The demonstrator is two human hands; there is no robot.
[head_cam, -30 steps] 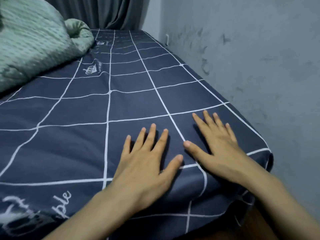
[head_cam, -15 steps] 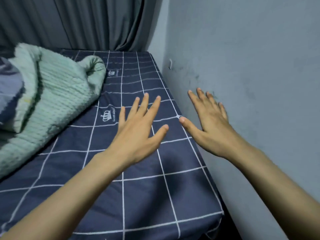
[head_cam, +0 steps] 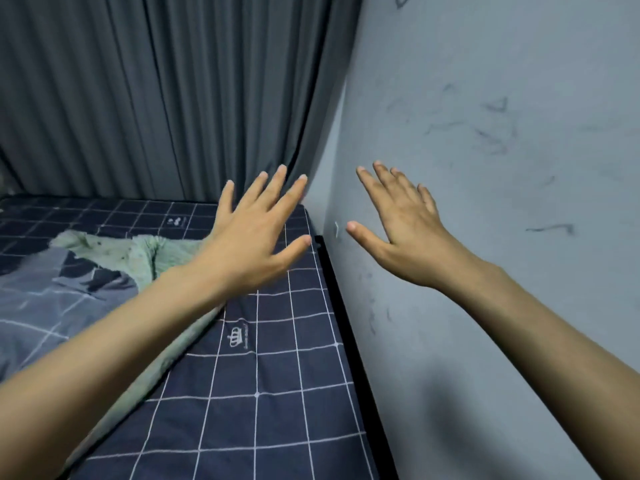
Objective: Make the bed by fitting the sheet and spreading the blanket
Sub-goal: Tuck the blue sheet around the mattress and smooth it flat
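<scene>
A navy sheet (head_cam: 277,375) with a white grid lies flat over the mattress and reaches the far end by the curtain. A crumpled blanket (head_cam: 86,271), pale green on one side and grey-blue checked on the other, is heaped on the left half of the bed. My left hand (head_cam: 256,233) is raised in the air above the sheet's far right part, fingers straight and spread, holding nothing. My right hand (head_cam: 401,226) is also lifted with fingers spread, in front of the wall and empty. Whether it touches the wall I cannot tell.
A grey-blue wall (head_cam: 502,237) with dark scuff marks runs along the bed's right side, with a narrow dark gap (head_cam: 349,341) between them. Dark grey curtains (head_cam: 173,98) hang behind the far end of the bed.
Both hands lifted off the sheet near the bed's close corner and rose forward into the air. My view swung up toward the far end and the curtains.
</scene>
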